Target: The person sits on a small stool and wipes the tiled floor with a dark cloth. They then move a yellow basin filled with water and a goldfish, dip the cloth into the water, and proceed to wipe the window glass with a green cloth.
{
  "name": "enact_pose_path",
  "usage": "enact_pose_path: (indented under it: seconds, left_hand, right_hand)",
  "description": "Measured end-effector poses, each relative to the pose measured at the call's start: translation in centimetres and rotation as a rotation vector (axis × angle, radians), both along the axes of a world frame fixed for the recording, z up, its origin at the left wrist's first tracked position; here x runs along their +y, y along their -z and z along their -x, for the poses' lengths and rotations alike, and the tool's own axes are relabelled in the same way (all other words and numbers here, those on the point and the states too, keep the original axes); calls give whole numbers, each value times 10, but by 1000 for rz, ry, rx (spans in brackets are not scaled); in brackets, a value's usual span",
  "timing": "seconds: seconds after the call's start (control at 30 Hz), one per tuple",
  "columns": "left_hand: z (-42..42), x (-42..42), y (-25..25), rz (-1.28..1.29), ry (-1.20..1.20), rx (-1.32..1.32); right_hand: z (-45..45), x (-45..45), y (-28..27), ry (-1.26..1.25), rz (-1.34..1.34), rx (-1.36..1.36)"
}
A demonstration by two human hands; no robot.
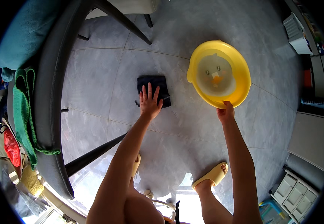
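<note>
My left hand [150,105] lies flat with its fingers apart on a folded dark cloth [156,81] on the grey tiled floor. Over to the right, my right hand [225,112] grips the near rim of a yellow plastic basin [241,81], its thumb over the edge. The basin has a pale round bottom with a duck-like face on it; whether its far side touches the floor I cannot tell.
A grey upholstered chair [50,92] with dark legs stands at the left, a green towel [22,112] draped over it. A white drawer unit [296,193] is at the lower right. My feet wear yellow slides [213,175].
</note>
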State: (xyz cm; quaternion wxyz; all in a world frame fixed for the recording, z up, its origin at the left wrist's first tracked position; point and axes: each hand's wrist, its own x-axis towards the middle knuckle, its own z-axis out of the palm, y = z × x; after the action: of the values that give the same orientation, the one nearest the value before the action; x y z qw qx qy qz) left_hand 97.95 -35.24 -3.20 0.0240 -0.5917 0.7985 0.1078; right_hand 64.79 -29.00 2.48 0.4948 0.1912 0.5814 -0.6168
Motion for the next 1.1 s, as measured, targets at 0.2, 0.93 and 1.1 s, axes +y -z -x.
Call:
enact_pose_path:
  seconds: [0.2, 0.93, 1.1]
  left_hand:
    - [-33, -82, 12, -22, -635, -72]
    - [30, -5, 38, -126, 1034, 271]
    - [-109, -50, 55, 102, -9, 73]
  right_hand:
    - [80, 75, 22, -115, 0, 47]
    - [139, 149, 29, -125, -124, 67]
    - [130, 147, 29, -181, -45, 93]
